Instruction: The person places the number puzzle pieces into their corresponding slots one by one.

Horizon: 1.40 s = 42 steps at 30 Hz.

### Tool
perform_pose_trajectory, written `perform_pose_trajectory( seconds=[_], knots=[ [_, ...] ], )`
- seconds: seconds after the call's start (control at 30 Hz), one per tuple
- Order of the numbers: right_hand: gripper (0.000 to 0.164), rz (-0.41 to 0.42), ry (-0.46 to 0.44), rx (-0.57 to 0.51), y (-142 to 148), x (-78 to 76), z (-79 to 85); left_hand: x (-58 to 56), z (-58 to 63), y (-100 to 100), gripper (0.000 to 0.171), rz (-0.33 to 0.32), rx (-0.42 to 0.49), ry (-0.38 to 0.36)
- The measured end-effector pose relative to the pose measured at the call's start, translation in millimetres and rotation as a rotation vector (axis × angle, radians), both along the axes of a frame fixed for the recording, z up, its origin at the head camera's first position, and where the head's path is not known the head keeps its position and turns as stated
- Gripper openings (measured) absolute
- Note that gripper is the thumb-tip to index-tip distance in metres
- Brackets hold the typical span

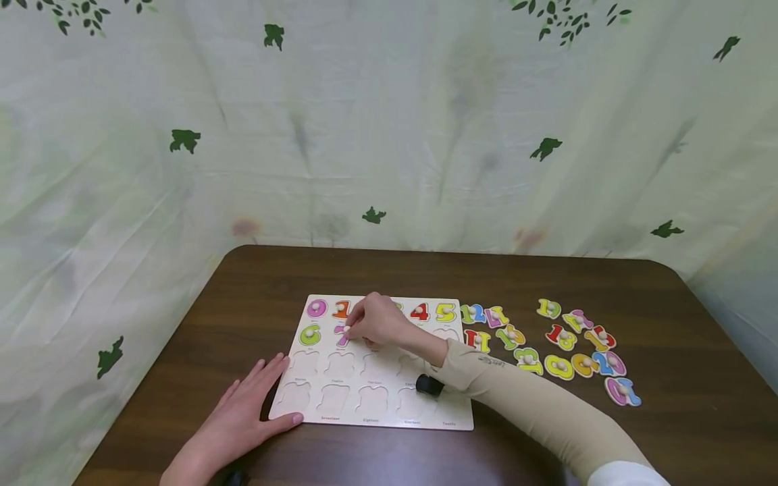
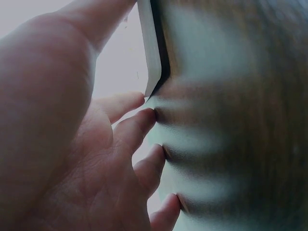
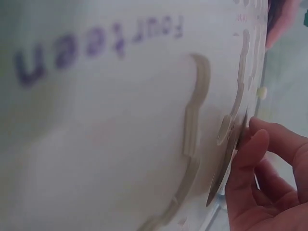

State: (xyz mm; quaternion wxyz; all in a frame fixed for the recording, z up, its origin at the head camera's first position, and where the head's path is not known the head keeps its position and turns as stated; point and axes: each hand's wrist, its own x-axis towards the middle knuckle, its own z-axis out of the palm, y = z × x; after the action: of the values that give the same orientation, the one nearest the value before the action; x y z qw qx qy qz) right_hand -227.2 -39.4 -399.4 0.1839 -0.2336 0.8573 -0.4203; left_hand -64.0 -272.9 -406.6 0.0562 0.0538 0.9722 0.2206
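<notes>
A white number puzzle board [image 1: 365, 426] lies on the table. In its second row, a pink-purple number 7 piece [image 1: 342, 341] sits at its slot, and my right hand [image 1: 383, 324] pinches its small knob. The right wrist view shows thumb and fingertips together at the board's surface, beyond the empty fourteen slot [image 3: 144, 120]. My left hand [image 1: 234, 415] is spread at the board's lower left corner, thumb on the front edge and fingers along the left side. A green 6 [image 1: 310, 335] lies just left of the 7, below a purple 0 [image 1: 317, 308] and an orange 1 [image 1: 342, 309].
Right of the board lie several loose number pieces, among them a red-yellow 11 [image 1: 477, 340], a 13 [image 1: 561, 337] and a purple-blue piece [image 1: 623, 391]. A red 4 [image 1: 419, 312] and yellow 5 [image 1: 446, 312] sit in the top row. A patterned curtain [image 1: 389, 135] hangs behind the brown table [image 1: 273, 270].
</notes>
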Motion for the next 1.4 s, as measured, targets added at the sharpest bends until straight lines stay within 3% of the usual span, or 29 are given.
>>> perform_pose_trajectory(
  seconds=[0.17, 0.3, 0.53, 0.67, 0.83, 1.1, 1.4],
  knots=[
    [0.007, 0.023, 0.035, 0.032, 0.7, -2.0, -0.9, -0.5, 0.0, 1.2, 0.098, -0.005, -0.001, 0.003],
    [0.006, 0.053, 0.015, 0.028, 5.0, -4.5, 1.1, -0.9, -0.5, 2.5, 0.097, -0.008, 0.002, 0.001],
    [0.017, 0.149, -0.078, -0.152, 22.9, -7.9, 6.1, -1.7, -0.3, 4.3, 0.098, -0.010, 0.004, -0.008],
    [0.026, 0.206, -0.023, -0.241, 33.9, -5.3, 10.1, -1.4, -0.3, 3.5, 0.100, -0.009, -0.007, -0.016],
    [0.029, 0.209, 0.032, -0.280, 46.5, 4.0, 17.4, 0.6, -1.1, 1.8, 0.102, -0.003, -0.015, -0.032],
    [0.024, 0.165, 0.069, -0.236, 75.7, 23.2, 31.9, 1.6, -3.1, 1.4, 0.099, -0.001, -0.008, -0.014],
    [0.016, 0.198, 0.124, -0.140, 138.2, 38.9, 52.2, 0.8, -2.3, 2.5, 0.100, -0.005, -0.027, -0.005]
  ],
)
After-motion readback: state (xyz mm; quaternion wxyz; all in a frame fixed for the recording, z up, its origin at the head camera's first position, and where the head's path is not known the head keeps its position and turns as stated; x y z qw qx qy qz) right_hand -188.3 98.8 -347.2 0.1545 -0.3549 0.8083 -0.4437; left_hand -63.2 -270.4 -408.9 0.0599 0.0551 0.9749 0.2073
